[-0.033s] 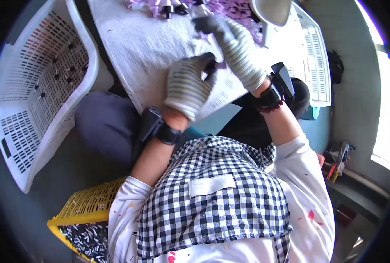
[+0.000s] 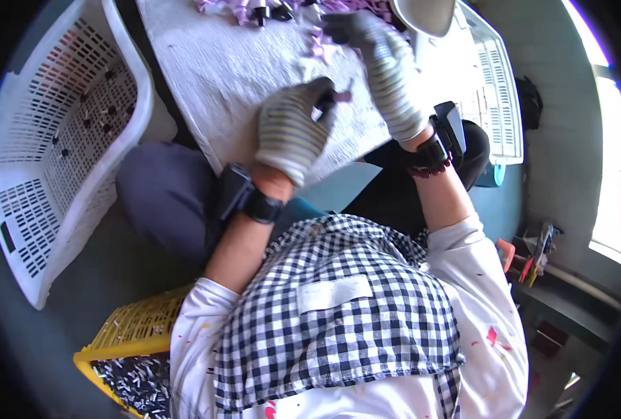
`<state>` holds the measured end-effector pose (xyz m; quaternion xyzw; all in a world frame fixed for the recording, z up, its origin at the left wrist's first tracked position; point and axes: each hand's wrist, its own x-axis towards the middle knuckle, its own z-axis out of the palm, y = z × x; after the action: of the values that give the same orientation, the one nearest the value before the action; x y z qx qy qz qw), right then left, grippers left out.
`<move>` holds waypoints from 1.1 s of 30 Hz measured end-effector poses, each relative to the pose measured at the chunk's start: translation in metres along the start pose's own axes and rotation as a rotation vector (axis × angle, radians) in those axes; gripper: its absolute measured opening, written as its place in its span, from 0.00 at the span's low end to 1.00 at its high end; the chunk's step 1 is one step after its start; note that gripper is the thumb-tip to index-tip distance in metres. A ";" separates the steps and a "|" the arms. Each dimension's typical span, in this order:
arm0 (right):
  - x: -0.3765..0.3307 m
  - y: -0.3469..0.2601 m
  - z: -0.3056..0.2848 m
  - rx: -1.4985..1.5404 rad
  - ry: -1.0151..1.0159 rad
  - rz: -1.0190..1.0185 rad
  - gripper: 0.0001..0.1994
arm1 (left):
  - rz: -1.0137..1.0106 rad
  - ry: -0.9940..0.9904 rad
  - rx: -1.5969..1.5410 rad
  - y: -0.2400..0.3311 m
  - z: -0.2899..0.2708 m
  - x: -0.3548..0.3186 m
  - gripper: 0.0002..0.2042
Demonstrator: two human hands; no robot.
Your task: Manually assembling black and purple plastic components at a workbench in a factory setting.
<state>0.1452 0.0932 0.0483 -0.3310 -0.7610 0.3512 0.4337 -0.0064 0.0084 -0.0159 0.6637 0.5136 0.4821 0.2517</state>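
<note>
My left hand (image 2: 293, 129), in a striped knit glove with dark fingertips, is raised over the white-covered table (image 2: 219, 77). Its thumb and forefinger close on a small purple piece (image 2: 343, 96), which sticks out to the right. My right hand (image 2: 388, 73), gloved alike, reaches to the far side of the table beside a heap of purple pieces (image 2: 237, 10). Motion smears its fingertips, and I cannot tell whether they grip anything. Just below them shows a pale purple piece (image 2: 319, 49). Small black-and-white parts (image 2: 261, 15) lie at the heap's near edge.
A white slotted basket (image 2: 41, 188) with a few small dark parts stands at the left. At the lower left, a yellow crate (image 2: 132, 335) holds many black and white bits. A white container (image 2: 429, 15) and another white basket (image 2: 500, 91) are at the far right.
My right hand has shifted slightly away and to the right. My left hand has turned a little, and more of its purple piece shows.
</note>
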 end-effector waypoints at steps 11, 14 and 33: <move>-0.117 -0.042 -0.022 -0.102 0.227 0.304 0.25 | 0.075 0.034 0.212 -0.010 0.017 -0.007 0.12; -0.133 -0.023 -0.036 0.053 0.231 0.334 0.20 | -0.028 0.056 0.199 -0.010 0.030 -0.010 0.13; -0.015 0.048 0.055 -0.699 -0.031 0.167 0.11 | -0.328 0.202 -0.057 0.038 -0.045 -0.015 0.13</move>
<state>0.1119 0.0928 -0.0183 -0.5148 -0.8121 0.1087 0.2523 -0.0302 -0.0260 0.0277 0.5117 0.6238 0.5132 0.2927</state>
